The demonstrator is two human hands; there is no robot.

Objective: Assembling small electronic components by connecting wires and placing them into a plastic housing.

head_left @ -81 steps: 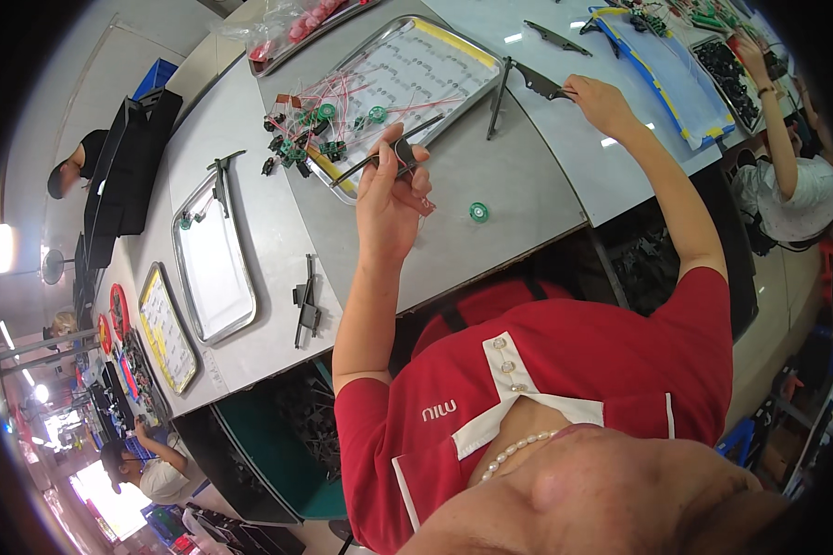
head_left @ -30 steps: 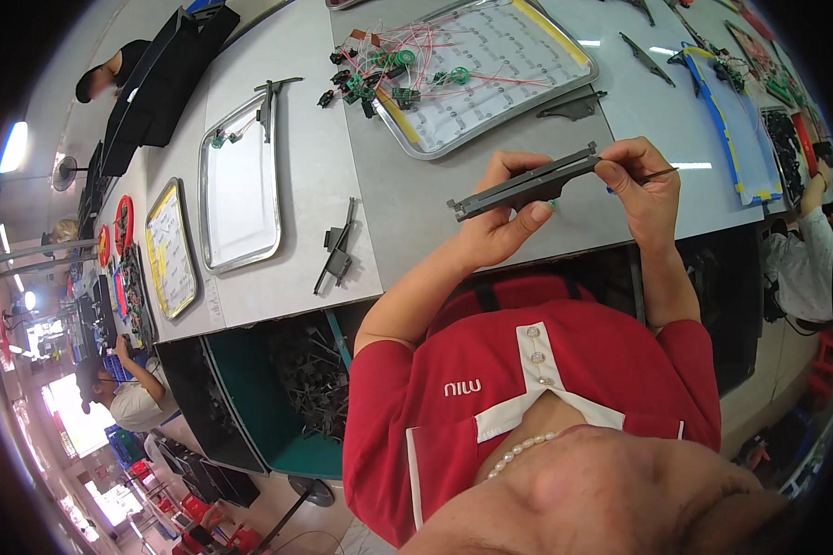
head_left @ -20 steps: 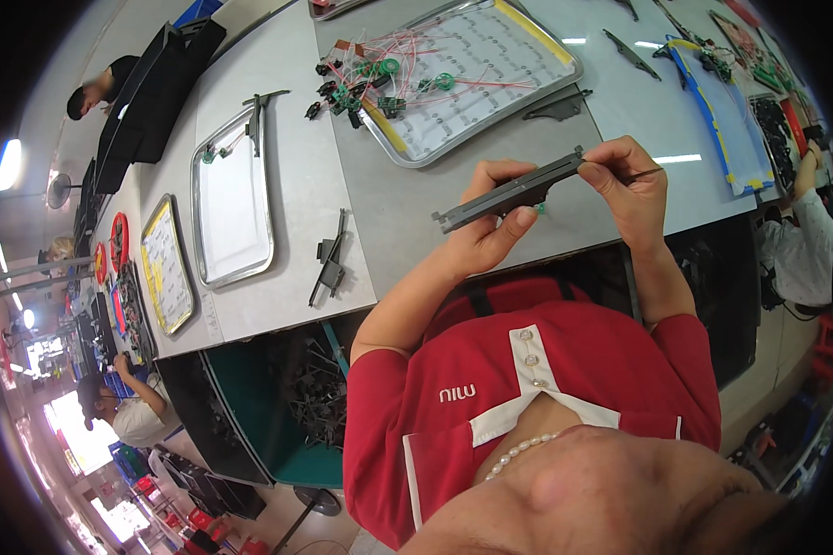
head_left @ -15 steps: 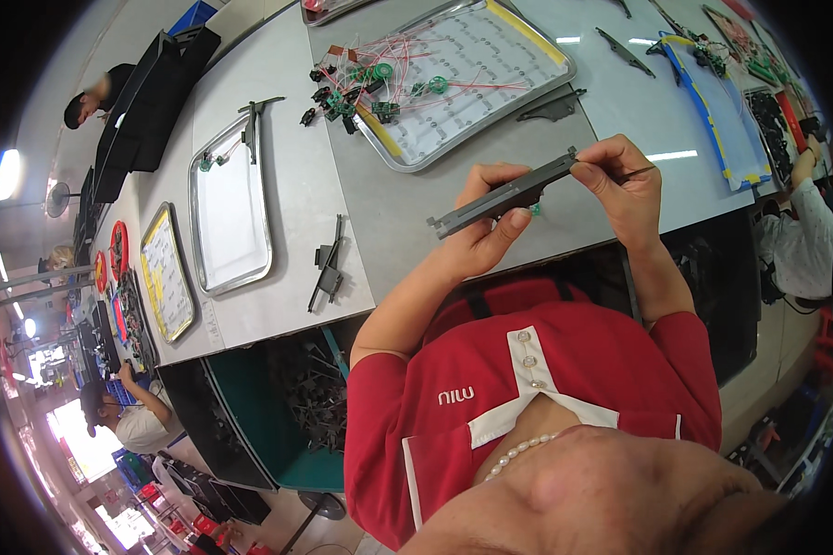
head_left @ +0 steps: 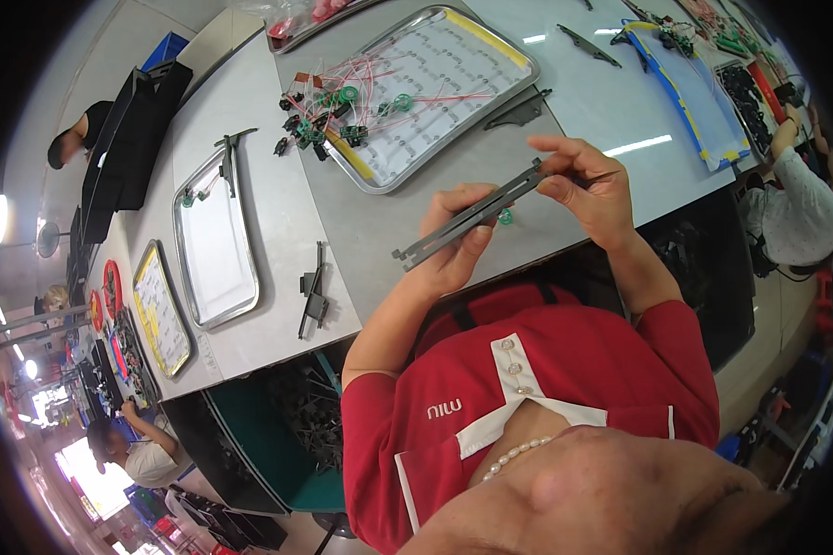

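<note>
From where I watch, the left hand (head_left: 449, 245) is closed around the dark bar (head_left: 474, 212), fingers wrapped on its far side and thumb on the near one, so the bar sits in the air above the table (head_left: 366, 250), in front of the red shirt (head_left: 569, 365). The relation I read off is the bar's long axis: it slants from its near end, low and left of the left hand, up to its far end on the right, with a slot running along it. That far end points at the right hand (head_left: 592, 192), which is the nearer of the two to it, thumb tip just beside the end. The right hand is partly curled, index lifted and loosely extended; a thin dark sliver (head_left: 604, 176) pokes out beside it, and I can't tell whether the fingertips are shut on that or touch the bar. Just beyond the bar, between the two hands, a green coil (head_left: 505, 216) lies on the table. Further off sits the tray (head_left: 426, 129), with a flat dark part (head_left: 520, 111) against its near edge, apart from both hands.
</note>
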